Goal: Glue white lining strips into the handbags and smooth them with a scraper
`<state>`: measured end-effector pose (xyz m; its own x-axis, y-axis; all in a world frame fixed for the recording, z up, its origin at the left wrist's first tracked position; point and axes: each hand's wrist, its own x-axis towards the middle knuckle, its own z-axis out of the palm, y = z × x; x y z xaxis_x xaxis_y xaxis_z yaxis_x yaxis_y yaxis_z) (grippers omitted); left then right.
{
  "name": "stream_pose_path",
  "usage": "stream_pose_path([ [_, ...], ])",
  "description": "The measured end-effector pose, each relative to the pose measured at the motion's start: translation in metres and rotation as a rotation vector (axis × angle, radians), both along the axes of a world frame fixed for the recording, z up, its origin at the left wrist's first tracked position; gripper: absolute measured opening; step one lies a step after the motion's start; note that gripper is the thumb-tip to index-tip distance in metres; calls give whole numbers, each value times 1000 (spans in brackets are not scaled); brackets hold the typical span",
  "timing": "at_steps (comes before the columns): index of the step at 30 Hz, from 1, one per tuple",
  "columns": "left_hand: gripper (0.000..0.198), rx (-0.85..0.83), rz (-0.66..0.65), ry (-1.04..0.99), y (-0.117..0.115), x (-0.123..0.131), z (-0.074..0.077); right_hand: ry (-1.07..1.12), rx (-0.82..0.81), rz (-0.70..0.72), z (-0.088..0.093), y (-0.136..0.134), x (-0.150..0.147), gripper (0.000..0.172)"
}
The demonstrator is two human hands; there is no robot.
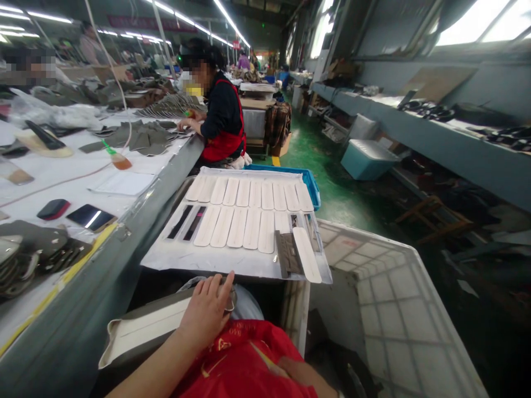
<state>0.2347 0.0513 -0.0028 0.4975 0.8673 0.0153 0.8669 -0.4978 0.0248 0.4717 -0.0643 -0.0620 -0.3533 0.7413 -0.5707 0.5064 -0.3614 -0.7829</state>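
Observation:
My left hand rests, fingers stretched out, on the end of a stack of olive-grey fabric with a long off-white strip on top. Low in front of the red apron is my right hand, blurred by motion; its fingertips are hard to see. A pale, narrow streak shows beside it, too smeared to name. Ahead lies a white cloth-covered board bearing two rows of off-white rounded strips. At its right, a loose strip overlaps an olive fabric piece.
A white plastic crate stands at my right, a blue bin behind the board. On the left table are a phone, a green-tipped glue bottle and fabric pieces. A co-worker in a red apron works beyond.

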Motion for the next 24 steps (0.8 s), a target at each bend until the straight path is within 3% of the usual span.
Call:
stream_pose_path([
  [2,76,-5,9,-9,-1,0,1,-13,-87,71,10,8,11,52],
  [5,79,-19,14,-34,-2,-1,2,252,-189,51,33,30,19,46],
  [7,80,-27,7,-56,-3,-3,3,409,-185,40,49,51,13,47],
  [11,80,-31,-1,-97,-2,-5,1,481,-219,102,72,96,-15,45],
  [18,81,-14,-48,-118,3,-12,-6,240,-249,416,67,144,-48,21],
  [24,81,-25,-83,-88,7,-17,-9,321,-389,454,59,156,-50,34],
])
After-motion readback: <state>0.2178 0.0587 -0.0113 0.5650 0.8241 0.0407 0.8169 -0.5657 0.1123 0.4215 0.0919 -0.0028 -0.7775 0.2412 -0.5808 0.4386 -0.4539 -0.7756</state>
